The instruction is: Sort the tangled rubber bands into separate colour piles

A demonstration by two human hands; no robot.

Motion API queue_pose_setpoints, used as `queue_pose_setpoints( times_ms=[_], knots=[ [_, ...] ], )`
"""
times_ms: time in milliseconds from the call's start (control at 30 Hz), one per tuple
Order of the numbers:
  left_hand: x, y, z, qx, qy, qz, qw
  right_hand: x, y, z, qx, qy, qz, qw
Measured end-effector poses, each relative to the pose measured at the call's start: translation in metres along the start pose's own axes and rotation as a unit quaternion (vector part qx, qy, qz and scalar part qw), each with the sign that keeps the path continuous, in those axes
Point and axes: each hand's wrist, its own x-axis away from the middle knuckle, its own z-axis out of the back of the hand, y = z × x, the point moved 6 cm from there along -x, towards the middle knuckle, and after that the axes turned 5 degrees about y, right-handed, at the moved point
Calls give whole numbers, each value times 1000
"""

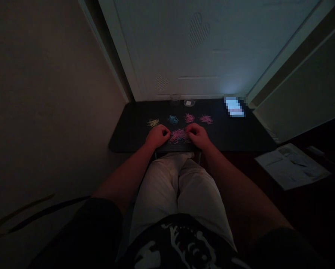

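On the dark table (226, 136) lies a mixed pile of thin pink, purple and blue stick-like pieces (178, 136), their exact kind too small to tell. My left hand (158, 135) is at the pile's left edge, thumb and fingers pinched together. At its right edge my right hand (198, 135) is also closed in a pinch. Whatever either hand holds is too small to make out. Behind them sit smaller piles: a yellowish pile (153, 122), a blue pile (173, 119), a pink pile (189, 118) and a second pink pile (206, 119).
A clear container (175, 99) and a round clear lid or dish (189, 102) stand at the table's back edge. A lit, blurred-out screen (234, 107) is at the back right. Papers (292, 164) lie right of the table. A white panel (167, 45) rises behind; light is dim.
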Motion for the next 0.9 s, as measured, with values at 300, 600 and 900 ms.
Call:
queue_pose_setpoints(
  times_ms=[300,600,900],
  knots=[
    [-1,-1,1,7,-3,16,1000,11,-12,-21,165,-124,128,970],
    [0,-1,0,6,12,8,1000,11,-8,-25,207,-116,135,962],
    [0,-1,0,7,6,11,1000,7,-8,-18,154,-76,101,980]
  ],
)
